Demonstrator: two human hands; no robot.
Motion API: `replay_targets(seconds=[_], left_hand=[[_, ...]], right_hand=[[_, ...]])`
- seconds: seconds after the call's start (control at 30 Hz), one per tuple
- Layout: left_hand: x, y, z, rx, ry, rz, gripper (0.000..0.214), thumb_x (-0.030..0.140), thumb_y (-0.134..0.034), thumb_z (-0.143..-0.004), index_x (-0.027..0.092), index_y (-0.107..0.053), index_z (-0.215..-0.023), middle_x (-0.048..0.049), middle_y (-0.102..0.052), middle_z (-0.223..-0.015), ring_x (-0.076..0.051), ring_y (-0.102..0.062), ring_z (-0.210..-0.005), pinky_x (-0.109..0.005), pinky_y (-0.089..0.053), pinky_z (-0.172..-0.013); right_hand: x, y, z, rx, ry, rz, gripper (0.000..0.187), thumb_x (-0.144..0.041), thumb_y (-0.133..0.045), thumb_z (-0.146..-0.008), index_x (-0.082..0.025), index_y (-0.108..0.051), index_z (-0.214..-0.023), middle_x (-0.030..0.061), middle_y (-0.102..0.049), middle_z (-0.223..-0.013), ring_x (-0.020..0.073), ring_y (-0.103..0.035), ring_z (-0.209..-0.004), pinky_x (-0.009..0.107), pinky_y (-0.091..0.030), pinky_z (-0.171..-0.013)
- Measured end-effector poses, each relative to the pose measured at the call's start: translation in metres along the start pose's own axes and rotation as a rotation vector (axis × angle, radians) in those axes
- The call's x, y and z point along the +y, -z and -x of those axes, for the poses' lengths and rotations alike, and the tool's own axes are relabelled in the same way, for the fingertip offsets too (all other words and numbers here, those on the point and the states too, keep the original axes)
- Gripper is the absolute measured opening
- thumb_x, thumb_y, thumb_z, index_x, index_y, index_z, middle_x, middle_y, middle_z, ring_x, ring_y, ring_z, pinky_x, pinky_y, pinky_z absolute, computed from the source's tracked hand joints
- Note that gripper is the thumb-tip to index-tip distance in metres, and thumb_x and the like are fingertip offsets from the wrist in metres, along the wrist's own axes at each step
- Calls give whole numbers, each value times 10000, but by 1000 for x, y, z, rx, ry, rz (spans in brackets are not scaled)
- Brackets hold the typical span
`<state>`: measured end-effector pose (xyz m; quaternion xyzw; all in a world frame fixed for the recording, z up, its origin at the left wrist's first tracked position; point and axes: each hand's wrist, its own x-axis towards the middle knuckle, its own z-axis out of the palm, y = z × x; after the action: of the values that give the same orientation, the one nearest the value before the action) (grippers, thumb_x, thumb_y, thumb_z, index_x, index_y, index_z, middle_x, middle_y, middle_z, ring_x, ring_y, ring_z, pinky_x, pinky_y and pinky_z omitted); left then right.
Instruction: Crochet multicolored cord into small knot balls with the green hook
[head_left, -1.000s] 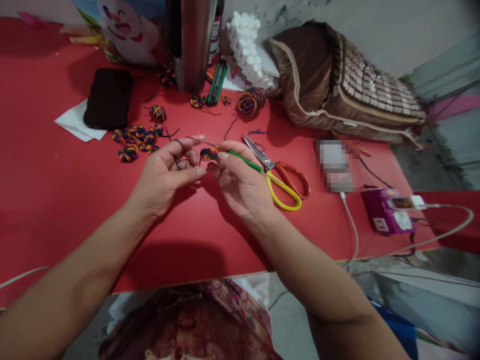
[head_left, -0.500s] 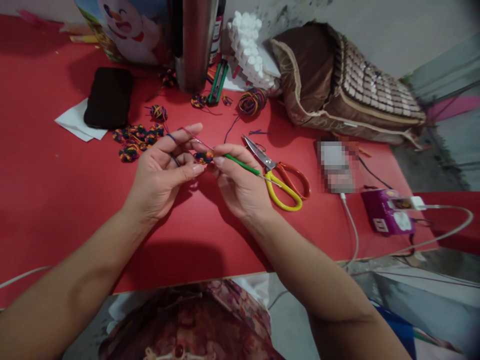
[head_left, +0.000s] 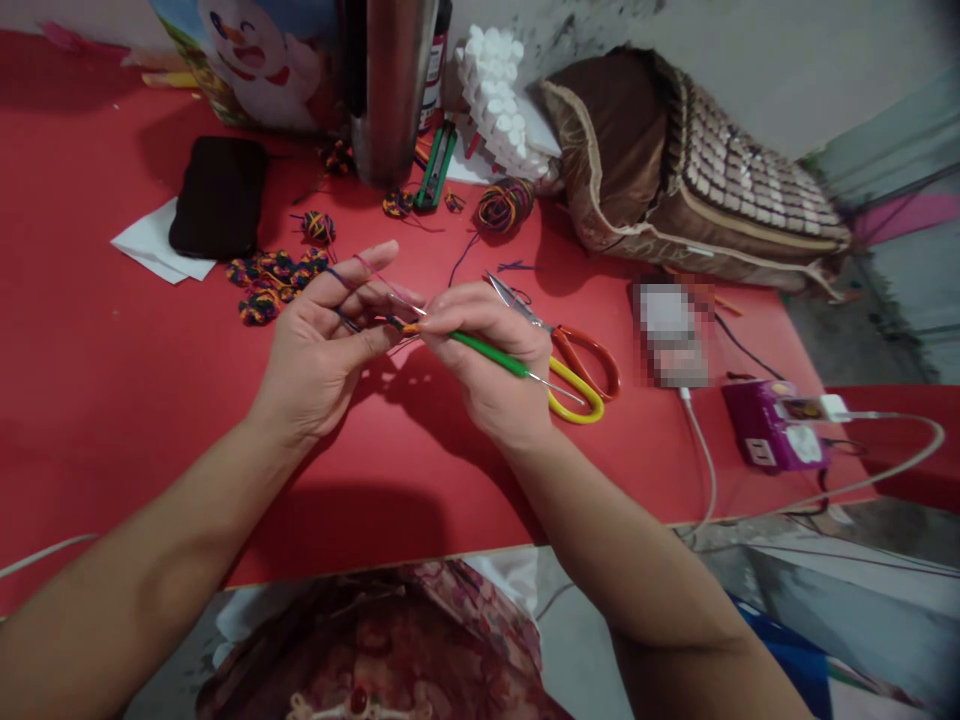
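Observation:
In my right hand (head_left: 491, 355) is a green-handled crochet hook (head_left: 491, 353), pinched between thumb and fingers, its metal tail end pointing down to the right. My left hand (head_left: 319, 345) pinches a small multicoloured crochet piece (head_left: 405, 327) between thumb and fingers, while yarn runs over its raised index finger. The hook's front end meets the piece between both hands; the exact stitch is too small to make out. Several finished-looking crochet pieces (head_left: 274, 280) lie beyond my left hand, near a small yarn ball (head_left: 318, 227). A larger yarn ball (head_left: 505, 206) sits farther back.
Scissors (head_left: 574, 375) with red and yellow handles lie partly behind my right hand. A green box cutter (head_left: 436, 165) and a metal flask (head_left: 390, 95) stand at the back. A black case (head_left: 217, 197) is at left, a charging phone (head_left: 673, 335) and purple box (head_left: 772, 425) at right.
My right hand has shifted slightly right and turned, tilting the hook's tail lower and covering more of the scissors. The crochet piece is now more hidden by the fingers. My left hand stays nearly still.

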<state>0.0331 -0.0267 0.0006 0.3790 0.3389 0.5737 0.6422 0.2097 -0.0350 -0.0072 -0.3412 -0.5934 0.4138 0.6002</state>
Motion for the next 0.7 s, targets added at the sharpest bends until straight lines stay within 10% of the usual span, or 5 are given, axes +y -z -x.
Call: replay_targets(seconds=[0.7], left_hand=[[9,-3,10,-52,-26,-176,514,296,-1047,-829,370,-833,-1291,39,-876,-928,-240,-847,-927,-402,-708,-898]], right_hand=[[-23,17,-2,-327,687,526,252,-198,-781,-1020,-379,-877,-1167,17,-911,-1106,203,-827,-957,359,-702,-840]])
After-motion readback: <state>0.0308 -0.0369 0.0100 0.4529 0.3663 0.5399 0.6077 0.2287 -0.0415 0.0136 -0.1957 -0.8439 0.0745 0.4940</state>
